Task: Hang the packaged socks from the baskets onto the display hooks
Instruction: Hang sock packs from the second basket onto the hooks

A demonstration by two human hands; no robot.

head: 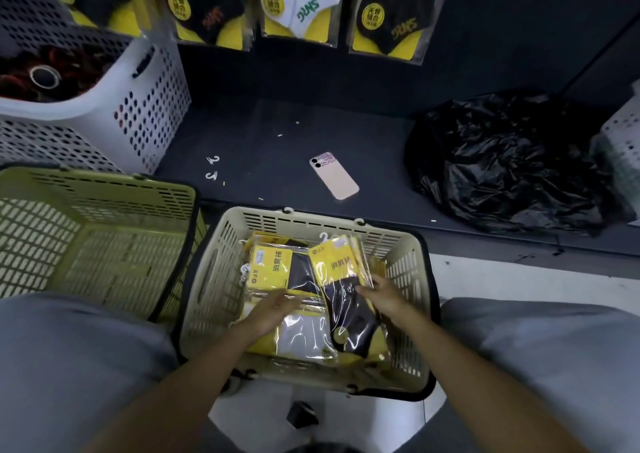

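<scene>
Bare forearms [194, 376] up from bottom edge, btwn two grey-trousered knees [69, 366]; small black object [302, 414] on pale floor btwn them, too dim to ID. Just beyond, beige slotted plastic basket [214, 279] w/ black handle frame, on floor in front of knees, w/ loose pile of clear-wrapped sock packs [258, 343] on yellow cards inside. L hand [273, 309] in basket, fingers roughly straight, laid flat on top of pile, a bit blurred, gripping nothing. R hand [384, 296] at basket's R side, curled round edge of dark-sock pack w/ yellow header card [341, 272]: thumb on front, fingers behind, pack tipped up off pile, white hanger end toward basket's far wall, lower end down among other packs. Flat yellow-card pack [273, 262] just L of it; white-sock pack [294, 338] beside L wrist. Yellow-green slotted plastic basket [104, 244] just L of beige one, touching or nearly, hard to tell. Behind that, white perforated plastic bin [152, 106] w/ dark red items & clear tape roll [45, 76] inside. Dark grey display base ledge [277, 123] beyond baskets: pink smartphone [334, 175] back-up near middle, two small white plastic hangers [211, 175] loose to its L, crumpled black plastic bag [512, 161] well to R. Along top edge, row of hung sock packs [388, 12] on yellow backing, vs dark panel: black socks in most, hung white-sock pack [298, 2] 2nd from R; upper ends cut off by frame edge.
</scene>
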